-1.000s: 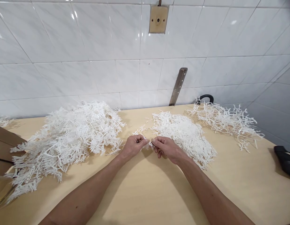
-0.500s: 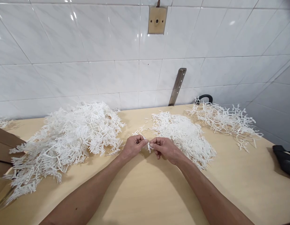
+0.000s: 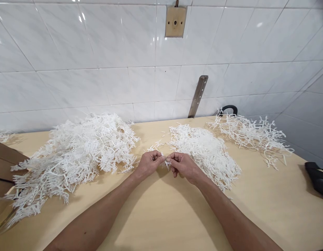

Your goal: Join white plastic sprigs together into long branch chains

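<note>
Between my two hands is a small white branched plastic sprig [image 3: 167, 163], partly hidden by the fingertips. My left hand [image 3: 151, 164] pinches it from the left, thumb against forefinger. From the right, my right hand [image 3: 182, 165] is closed on it in the same kind of pinch, its fingertips almost touching the left thumb. A large tangled heap of white branched pieces [image 3: 90, 146] lies to the left. Just right of my right hand spreads a flatter pile of fine white snippets [image 3: 203, 150]. A few loose white bits [image 3: 156, 144] lie behind my hands.
Bare forked white stems [image 3: 251, 134] form another pile at the back right, by a black curved handle [image 3: 229, 108]. A black object [image 3: 318, 179] sits at the right edge, a brown box [image 3: 7, 164] at the left. A metal bracket [image 3: 198, 97] leans on the tiled wall.
The sprig has turned slightly between the fingertips, and its fine tips now point down and right. Both hands stay almost in the same place; the piles look unchanged.
</note>
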`<state>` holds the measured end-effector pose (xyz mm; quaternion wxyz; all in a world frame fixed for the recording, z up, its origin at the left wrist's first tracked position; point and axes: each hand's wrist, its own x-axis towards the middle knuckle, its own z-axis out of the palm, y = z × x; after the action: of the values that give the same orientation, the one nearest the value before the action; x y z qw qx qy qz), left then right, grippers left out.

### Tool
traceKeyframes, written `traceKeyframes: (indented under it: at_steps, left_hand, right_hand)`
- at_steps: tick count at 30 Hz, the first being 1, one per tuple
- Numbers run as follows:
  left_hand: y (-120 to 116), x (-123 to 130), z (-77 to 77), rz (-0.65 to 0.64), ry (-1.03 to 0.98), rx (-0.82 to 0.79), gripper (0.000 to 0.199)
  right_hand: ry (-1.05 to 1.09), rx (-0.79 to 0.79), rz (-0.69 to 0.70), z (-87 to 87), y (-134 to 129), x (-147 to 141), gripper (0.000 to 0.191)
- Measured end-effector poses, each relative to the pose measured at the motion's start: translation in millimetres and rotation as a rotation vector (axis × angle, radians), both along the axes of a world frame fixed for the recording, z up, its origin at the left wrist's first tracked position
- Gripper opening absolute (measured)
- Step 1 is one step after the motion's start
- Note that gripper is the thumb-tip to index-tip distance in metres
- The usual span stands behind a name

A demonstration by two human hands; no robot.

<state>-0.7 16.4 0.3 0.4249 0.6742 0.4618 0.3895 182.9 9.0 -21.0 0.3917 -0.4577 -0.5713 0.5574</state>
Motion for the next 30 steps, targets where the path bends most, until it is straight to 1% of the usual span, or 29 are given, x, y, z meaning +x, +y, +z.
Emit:
traceKeyframes:
  at_steps: [4,8,13,17,20,24,26,28,30]
  left_hand:
    - [-1.8,1.0,1.4,0.012,0.014,0.001,0.036]
    - [-2.1,1.2,-2.4,0.006,0.039,0.019,0.033]
    - [-0.2,-0.1,-8.4,-0.030,0.142,0.042,0.030]
    - [-0.4,0.1,-11.4,-0.009,0.209,0.138,0.029]
    - [-2.2,1.3,-11.8,0.005,0.248,0.211,0.028]
    - [-6.7,4.1,-7.9,-0.002,0.196,0.208,0.030]
    - [-8.5,5.8,-6.0,0.000,0.136,0.178,0.030]
    - [-8.6,6.9,-5.3,0.013,0.079,0.136,0.032]
    - [-6.8,6.6,-5.4,0.038,0.031,0.088,0.035]
  right_hand:
    - [-0.124,-0.003,-0.013,1.5,-1.8,-0.9,0.024]
    - [-0.253,0.005,-0.053,3.5,-4.0,-3.8,0.015]
    - [-0.321,0.096,-0.109,2.7,-5.8,-6.5,0.008]
    - [-0.380,0.173,-0.126,1.1,-6.7,-10.4,0.007]
    - [-0.463,0.185,-0.146,1.4,-5.7,-15.4,0.009]
    - [-0.524,0.163,-0.281,2.8,0.5,-12.4,0.013]
    - [-0.525,0.139,-0.333,3.9,3.6,-4.6,0.010]
    - [-0.474,0.114,-0.353,6.5,4.7,4.3,0.004]
    - [-0.402,0.124,-0.377,11.2,3.7,11.6,0.010]
